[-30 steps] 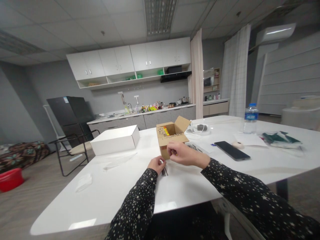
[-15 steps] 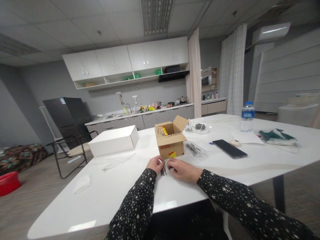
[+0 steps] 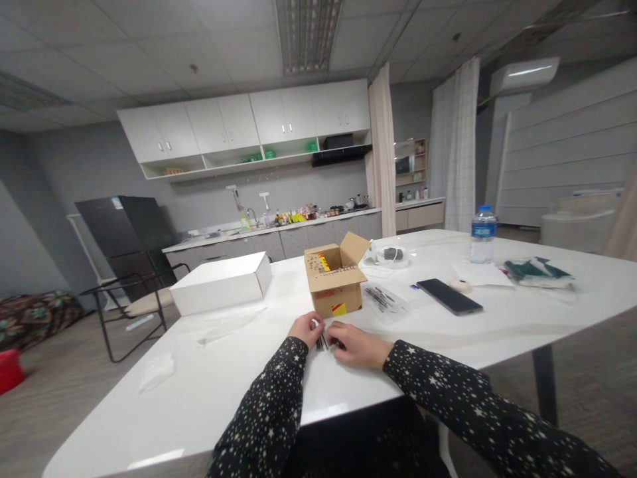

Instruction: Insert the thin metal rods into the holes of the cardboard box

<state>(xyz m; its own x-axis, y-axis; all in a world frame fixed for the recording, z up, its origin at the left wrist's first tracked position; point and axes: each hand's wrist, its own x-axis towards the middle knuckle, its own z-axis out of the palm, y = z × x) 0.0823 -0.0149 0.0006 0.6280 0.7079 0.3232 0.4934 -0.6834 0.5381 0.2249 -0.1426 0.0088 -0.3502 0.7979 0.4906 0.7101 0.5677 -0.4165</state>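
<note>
Several thin dark sticks (image 3: 320,341), like screws or small metal rods, show between my hands at the near side of an open cardboard box (image 3: 336,300). My left hand (image 3: 305,329) is closed round their upper ends, thumb and forefinger together. Just to the right, my right hand (image 3: 355,345) has its fingers curled in, close to the sticks; something dark shows under the fingers, too small to name. More thin dark pieces (image 3: 382,299) lie on a clear plastic bag (image 3: 398,309) to the right of the box.
On the white table (image 3: 239,392) stand a white box (image 3: 219,285) at left and a water bottle (image 3: 482,236) at right. A black phone (image 3: 448,296), a green packet (image 3: 540,272) and a white cable (image 3: 391,257) lie around. Crumpled white plastic (image 3: 157,372) lies at left.
The view has turned slightly to the right. My right hand has come nearer to my left hand and the sticks, and its fingers curl in more. The box stays in place.
</note>
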